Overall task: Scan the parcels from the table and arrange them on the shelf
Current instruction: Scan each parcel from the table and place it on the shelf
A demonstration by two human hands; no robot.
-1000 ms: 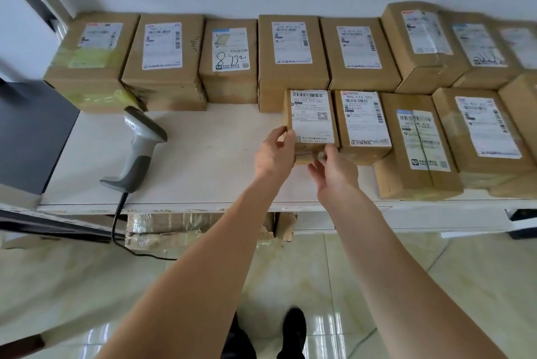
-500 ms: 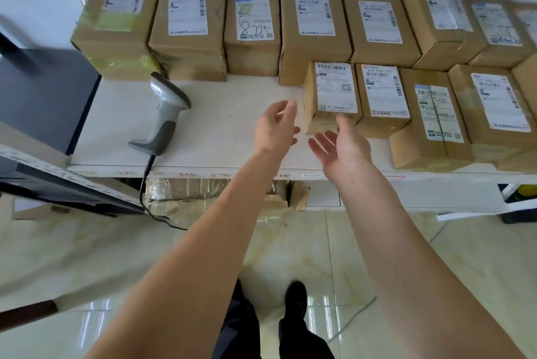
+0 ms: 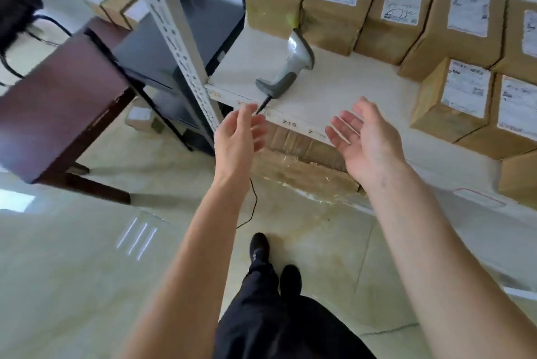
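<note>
Left hand (image 3: 236, 138), right hand (image 3: 367, 145): empty, fingers relaxed.

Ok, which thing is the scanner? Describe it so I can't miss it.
Find the white shelf board lined with brown parcels. At its left end, by the perforated upright, the scanner lies in front of the parcels. It is the only grey, pistol-shaped item, with a black cable off the edge.

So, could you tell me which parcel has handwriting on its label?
The third parcel from the left in the back row; its label carries dark handwritten marks, the others only print.

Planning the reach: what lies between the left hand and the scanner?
Head view: only the scanner's black cable and bare shelf edge; left hand is open.
</note>
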